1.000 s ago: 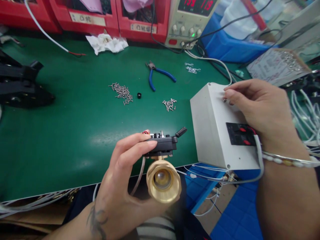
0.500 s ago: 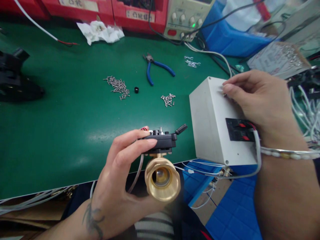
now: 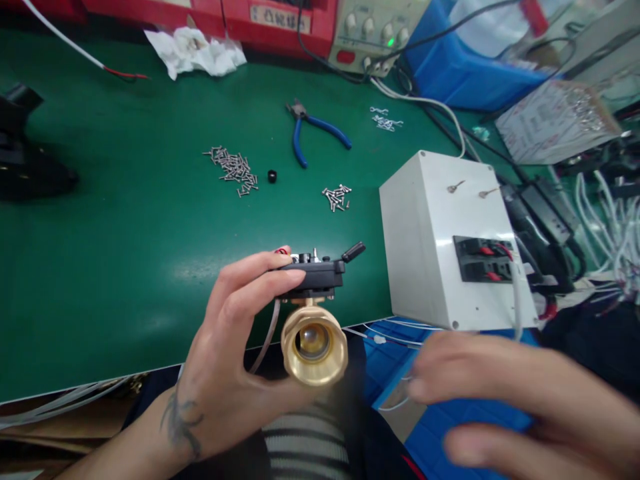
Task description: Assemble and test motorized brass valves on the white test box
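Note:
My left hand (image 3: 235,340) is closed around a brass ball valve (image 3: 313,347) with a black actuator (image 3: 317,277) on top. The valve's round mouth faces me, and its ball shows inside. On the actuator's upper side are small metal and black parts and a tilted black lever (image 3: 354,251). My right hand (image 3: 510,400) is at the lower right, smeared by motion, with thumb and fingers apart and nothing seen between them. It is below a light grey control box (image 3: 425,247) with two toggle switches (image 3: 470,190) and a black terminal block (image 3: 483,260), where wires are plugged in.
Two piles of small screws (image 3: 233,170) (image 3: 337,198), a black cap (image 3: 272,176), blue-handled cutters (image 3: 320,130) and metal clips (image 3: 386,121) lie on the green mat (image 3: 125,267). Behind are red bins (image 3: 280,23), a power supply (image 3: 373,37) and a blue bin (image 3: 460,73).
My right hand has left the toggle switch on the grey box and moved down toward me, its fingers now apart. The valve in my left hand has shifted slightly left and up in the view.

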The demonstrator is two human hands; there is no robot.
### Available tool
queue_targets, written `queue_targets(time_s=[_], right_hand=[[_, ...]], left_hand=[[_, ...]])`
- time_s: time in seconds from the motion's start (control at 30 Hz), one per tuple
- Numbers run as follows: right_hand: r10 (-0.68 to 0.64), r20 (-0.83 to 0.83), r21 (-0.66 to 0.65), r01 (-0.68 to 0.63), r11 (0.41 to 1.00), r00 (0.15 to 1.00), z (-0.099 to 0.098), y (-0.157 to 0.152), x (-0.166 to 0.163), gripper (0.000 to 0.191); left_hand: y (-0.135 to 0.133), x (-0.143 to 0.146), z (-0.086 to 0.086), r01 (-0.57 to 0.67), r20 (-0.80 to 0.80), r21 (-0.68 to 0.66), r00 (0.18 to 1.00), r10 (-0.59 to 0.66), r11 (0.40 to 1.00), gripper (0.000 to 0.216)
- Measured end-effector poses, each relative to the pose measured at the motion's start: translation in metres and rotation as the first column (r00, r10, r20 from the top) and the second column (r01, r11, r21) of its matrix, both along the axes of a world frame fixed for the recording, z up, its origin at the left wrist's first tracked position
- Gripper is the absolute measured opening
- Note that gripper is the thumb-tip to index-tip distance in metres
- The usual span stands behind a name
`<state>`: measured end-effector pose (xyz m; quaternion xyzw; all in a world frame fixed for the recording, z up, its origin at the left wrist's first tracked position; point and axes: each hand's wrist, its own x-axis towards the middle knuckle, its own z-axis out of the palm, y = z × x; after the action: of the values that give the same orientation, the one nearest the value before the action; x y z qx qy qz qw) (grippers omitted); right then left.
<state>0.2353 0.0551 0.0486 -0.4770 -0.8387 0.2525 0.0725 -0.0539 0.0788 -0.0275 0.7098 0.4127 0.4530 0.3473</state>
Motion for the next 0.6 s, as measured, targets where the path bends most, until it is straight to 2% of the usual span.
queue_targets(time_s=[0.03,0.07,0.1,0.2,0.3,0.33,0.47,0.6], right_hand=[[0.061,-0.053,-0.137,-0.067,0.988,0.997,-0.01,-0.007,-0.01,0.022],[0.068,-0.083,-0.204,-0.084,0.975,0.994,-0.023,-0.013,-0.017,0.022],[0.046,-0.074,-0.211,-0.061,0.976,0.996,-0.037,-0.016,-0.021,0.022],[-0.045,0.087,-0.068,0.051,0.996,0.995,-0.083,-0.024,-0.018,0.031],[-0.05,0.225,-0.009,0.054,0.999,0.973,-0.117,-0.033,-0.003,0.046],[-0.039,0.25,-0.016,0.044,0.999,0.967,-0.124,-0.035,0.001,0.044],[0.012,0.286,-0.097,0.017,0.995,0.958,-0.138,-0.04,0.01,0.016],[0.019,0.318,-0.078,0.006,0.997,0.948,-0.146,-0.042,0.016,0.012]], left_hand=[[0.003,0.001,-0.003,-0.002,-0.006,0.008,1.0,0.002,1.0,0.089],[0.005,0.001,-0.006,-0.005,-0.012,0.016,1.0,0.005,1.0,0.087],[0.007,0.001,-0.009,-0.004,-0.018,0.019,1.0,0.004,1.0,0.086],[0.01,0.0,-0.016,0.006,-0.015,0.032,1.0,-0.006,0.999,0.084],[0.009,-0.002,-0.018,0.016,0.006,0.005,1.0,-0.016,1.0,0.084],[0.009,-0.002,-0.018,0.018,0.009,-0.01,1.0,-0.018,1.0,0.084],[0.009,-0.002,-0.019,0.045,0.013,-0.013,0.999,-0.044,0.999,0.084],[0.01,-0.002,-0.019,0.041,0.008,-0.012,0.999,-0.041,0.999,0.084]])
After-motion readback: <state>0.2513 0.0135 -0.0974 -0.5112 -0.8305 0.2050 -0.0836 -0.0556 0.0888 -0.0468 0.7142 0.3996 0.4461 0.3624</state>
